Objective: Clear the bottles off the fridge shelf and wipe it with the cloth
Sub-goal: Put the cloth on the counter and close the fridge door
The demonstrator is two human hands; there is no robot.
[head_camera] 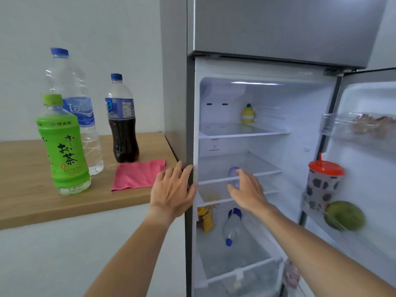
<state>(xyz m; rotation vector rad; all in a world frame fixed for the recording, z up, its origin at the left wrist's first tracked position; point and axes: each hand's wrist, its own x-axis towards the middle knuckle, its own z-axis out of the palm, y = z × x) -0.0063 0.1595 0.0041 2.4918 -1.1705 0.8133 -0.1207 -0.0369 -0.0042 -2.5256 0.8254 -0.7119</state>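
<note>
The fridge stands open. On its middle glass shelf (265, 171) lies a small clear bottle (232, 173). My right hand (248, 191) reaches in to it, fingers apart, thumb below and fingers above it; I cannot tell if they touch. My left hand (173, 189) rests flat on the fridge's left front edge, holding nothing. A pink cloth (138, 175) lies on the wooden counter (27, 189) to the left. A green tea bottle (63, 146), a large water bottle (79, 116) and a cola bottle (123, 125) stand upright beside it.
A yellow lemon-shaped bottle (248, 113) sits on the top shelf. A water bottle (232, 226) and a yellow packet (206, 219) lie in the lower compartment. The open door at right holds a red-lidded cup (323, 183) and a green fruit (345, 215).
</note>
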